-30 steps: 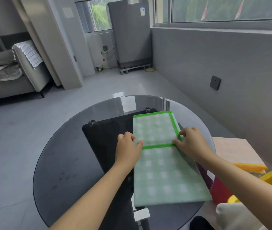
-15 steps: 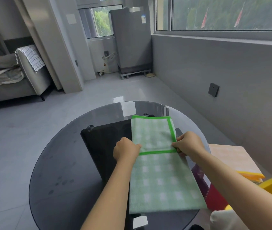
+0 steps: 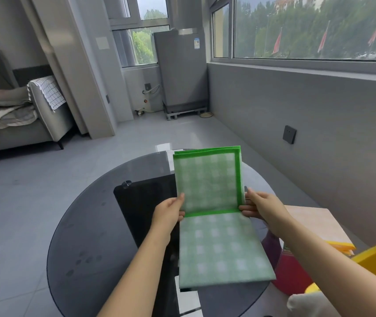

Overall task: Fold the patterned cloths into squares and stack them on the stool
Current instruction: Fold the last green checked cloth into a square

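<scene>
Green checked cloth [image 3: 216, 245] half-folded over glass worktop [image 3: 86, 236]; far half raised upright. Left hand [image 3: 168, 213] pinches left edge at crease, right hand [image 3: 260, 208] pinches right edge. Stool [image 3: 315, 223] right, beside worktop.

No readable text, small blue-and-white label on grey refrigerator [image 3: 180, 72] too blurred to read

The green checked cloth [image 3: 214, 213] has a bright green border and is bent at a crease across its middle: the far half stands tilted up toward 12 o'clock, while the near half lies flat on the glass. Over at 3 o'clock, folded cloths [image 3: 315, 227], peach over yellow, sit stacked on the stool.
</scene>
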A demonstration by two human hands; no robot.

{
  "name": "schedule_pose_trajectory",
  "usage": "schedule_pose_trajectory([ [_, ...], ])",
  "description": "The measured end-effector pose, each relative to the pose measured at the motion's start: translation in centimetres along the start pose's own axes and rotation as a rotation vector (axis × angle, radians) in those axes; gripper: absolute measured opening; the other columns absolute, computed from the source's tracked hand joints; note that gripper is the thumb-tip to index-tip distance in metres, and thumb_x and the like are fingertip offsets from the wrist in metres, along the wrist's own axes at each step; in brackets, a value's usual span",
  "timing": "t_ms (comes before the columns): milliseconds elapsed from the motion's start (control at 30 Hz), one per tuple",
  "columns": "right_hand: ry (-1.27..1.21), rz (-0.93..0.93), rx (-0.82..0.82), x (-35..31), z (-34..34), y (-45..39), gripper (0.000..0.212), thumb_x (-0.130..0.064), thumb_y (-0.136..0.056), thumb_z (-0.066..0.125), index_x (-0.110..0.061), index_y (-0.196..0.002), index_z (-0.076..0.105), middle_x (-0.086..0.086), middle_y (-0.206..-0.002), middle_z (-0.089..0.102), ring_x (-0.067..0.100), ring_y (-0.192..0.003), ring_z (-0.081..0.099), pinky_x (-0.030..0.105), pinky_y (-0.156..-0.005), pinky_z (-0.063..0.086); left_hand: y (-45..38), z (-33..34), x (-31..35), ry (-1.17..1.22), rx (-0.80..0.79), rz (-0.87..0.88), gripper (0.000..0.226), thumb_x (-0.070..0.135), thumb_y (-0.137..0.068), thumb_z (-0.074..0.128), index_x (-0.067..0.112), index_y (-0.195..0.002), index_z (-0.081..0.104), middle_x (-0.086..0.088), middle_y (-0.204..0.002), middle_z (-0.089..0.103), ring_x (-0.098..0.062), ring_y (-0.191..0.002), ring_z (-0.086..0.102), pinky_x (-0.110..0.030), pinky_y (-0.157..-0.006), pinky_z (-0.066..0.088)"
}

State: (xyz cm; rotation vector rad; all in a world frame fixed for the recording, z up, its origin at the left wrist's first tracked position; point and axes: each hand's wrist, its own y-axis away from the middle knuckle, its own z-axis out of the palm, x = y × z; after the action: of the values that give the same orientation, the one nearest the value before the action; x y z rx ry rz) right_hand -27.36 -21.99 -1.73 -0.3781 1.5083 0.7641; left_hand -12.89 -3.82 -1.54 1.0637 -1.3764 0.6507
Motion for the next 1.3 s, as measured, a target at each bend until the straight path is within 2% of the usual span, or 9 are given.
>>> schedule_pose_trajectory([
  [200, -0.075, 0.044, -0.037, -0.5, -0.4, 0.9, 0.041, -0.028, -0.099, 0.043, 0.002, -0.078, 0.062, 0.016, -0.079, 0.065, 0.025, -0.069, 0.064, 0.024, -0.057, 0.057, 1.1, -1.3, -0.4, 0.167, -0.130, 0.011, 0.049, 0.040, -0.100, 0.037, 0.006, -0.082, 0.069, -0.005, -0.074, 0.071, -0.015, -0.070, 0.065, -0.024, -0.070, 0.050],
  [300, -0.014, 0.032, -0.008, -0.8, -0.7, 1.5, 0.037, -0.027, -0.095, 0.051, 0.003, -0.078, 0.064, 0.013, -0.074, 0.064, 0.019, -0.064, 0.063, 0.020, -0.051, 0.052, 1.4, -1.7, -0.7, 0.144, -0.159, 0.035, 0.047, 0.036, -0.100, 0.040, 0.007, -0.080, 0.071, -0.007, -0.079, 0.073, -0.018, -0.078, 0.067, -0.027, -0.079, 0.050],
  [400, 0.306, -0.049, -0.048, -0.9, -1.2, 2.4, 0.036, -0.036, -0.093, 0.053, -0.010, -0.080, 0.074, -0.003, -0.072, 0.071, 0.007, -0.063, 0.063, 0.014, -0.057, 0.047, 1.8, -2.1, -1.0, -0.083, -0.191, 0.076, 0.032, 0.035, -0.095, 0.052, 0.018, -0.081, 0.075, 0.001, -0.091, 0.074, -0.015, -0.094, 0.066, -0.028, -0.091, 0.048],
  [533, 0.604, -0.169, -0.099, -0.8, -1.2, 2.9, 0.022, -0.039, -0.086, 0.062, -0.022, -0.080, 0.075, -0.003, -0.081, 0.073, 0.010, -0.074, 0.062, 0.023, -0.065, 0.043, 2.7, -2.0, -1.3, -0.330, -0.189, 0.243, 0.008, 0.028, -0.090, 0.063, 0.028, -0.086, 0.069, 0.012, -0.098, 0.065, -0.001, -0.094, 0.060, -0.013, -0.079, 0.045],
  [700, 0.974, -0.354, -0.078, -0.1, -0.1, 3.3, 0.019, -0.037, -0.082, 0.066, -0.025, -0.097, 0.070, -0.006, -0.091, 0.059, 0.012, -0.085, 0.054, 0.024, -0.073, 0.041, 3.3, -1.3, -1.8, -0.561, -0.185, 0.351, 0.017, 0.032, -0.089, 0.062, 0.031, -0.105, 0.067, 0.010, -0.113, 0.047, -0.007, -0.112, 0.044, -0.020, -0.095, 0.035],
  [800, 1.136, -0.423, -0.067, 1.0, 0.8, 4.1, 0.038, -0.045, -0.086, 0.058, -0.025, -0.118, 0.062, 0.000, -0.117, 0.053, 0.022, -0.112, 0.047, 0.032, -0.097, 0.039, 4.1, -0.2, -1.9, -0.721, -0.161, 0.364, 0.037, 0.043, -0.089, 0.057, 0.029, -0.124, 0.058, 0.009, -0.115, 0.039, -0.008, -0.118, 0.029, -0.019, -0.097, 0.028],
  [1000, 1.434, -0.436, 0.002, 2.9, 2.9, 6.4, 0.056, -0.052, -0.093, 0.033, -0.026, -0.143, 0.030, 0.007, -0.148, 0.027, 0.028, -0.134, 0.025, 0.036, -0.110, 0.022, 6.2, 2.4, -2.4, -0.994, -0.064, 0.352, 0.056, 0.054, -0.093, 0.041, 0.023, -0.139, 0.039, 0.000, -0.140, 0.025, -0.021, -0.133, 0.018, -0.035, -0.112, 0.022],
  [1167, 1.487, -0.378, -0.009, 4.1, 2.7, 6.6, 0.064, -0.054, -0.092, 0.009, -0.025, -0.149, 0.010, 0.003, -0.158, 0.005, 0.024, -0.144, 0.006, 0.040, -0.116, 0.005, 6.7, 2.3, -3.9, -1.132, -0.034, 0.374, 0.063, 0.054, -0.096, 0.028, 0.024, -0.150, 0.018, -0.005, -0.158, 0.003, -0.024, -0.144, 0.000, -0.039, -0.118, 0.001],
  [1300, 1.491, -0.317, -0.005, 4.4, 2.3, 6.4, 0.062, -0.049, -0.097, 0.012, -0.020, -0.150, -0.001, 0.002, -0.159, -0.004, 0.019, -0.146, -0.003, 0.042, -0.118, -0.001, 6.8, 2.2, -3.9, -1.233, -0.028, 0.301, 0.068, 0.051, -0.099, 0.017, 0.015, -0.152, -0.003, -0.011, -0.159, -0.012, -0.024, -0.146, -0.012, -0.043, -0.118, -0.011],
])
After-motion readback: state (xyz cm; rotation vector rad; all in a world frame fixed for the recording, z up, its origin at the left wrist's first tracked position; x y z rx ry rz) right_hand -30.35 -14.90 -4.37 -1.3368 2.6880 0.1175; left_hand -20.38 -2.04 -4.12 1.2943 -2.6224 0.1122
